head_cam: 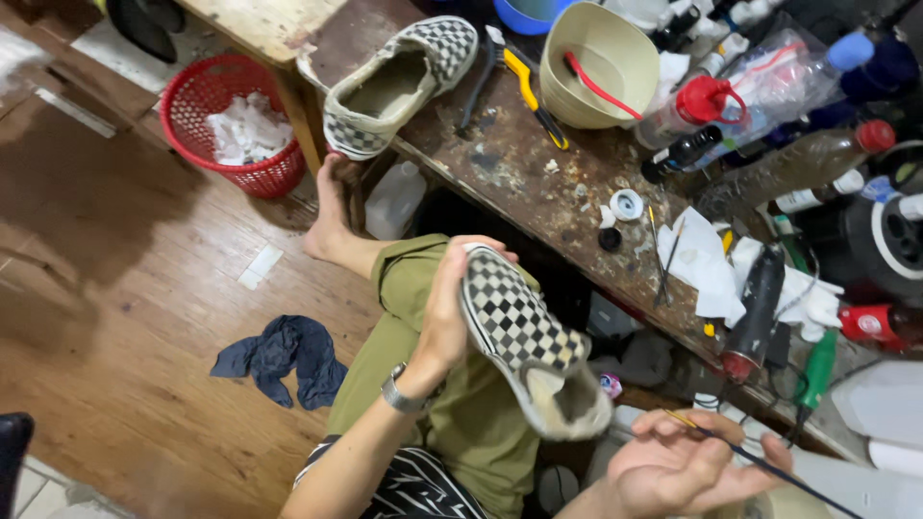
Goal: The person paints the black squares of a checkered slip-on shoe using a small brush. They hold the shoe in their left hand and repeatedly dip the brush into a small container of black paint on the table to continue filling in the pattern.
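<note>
Left hand [444, 322] clasps the black-and-white checkered canvas slip-on shoe [531, 341] below the stained wooden bench [519, 178], right hand [678, 466] pinching a thin brush [760, 461]; its twin shoe [396, 85] waits on that bench, apparently untreated.

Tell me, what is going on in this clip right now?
A seated person holds a checkered slip-on shoe up over the lap in the left hand. The right hand holds a thin brush near the shoe's opening. The matching shoe lies on the cluttered workbench, beside a beige bowl, bottles and tools. A red basket stands on the floor.
</note>
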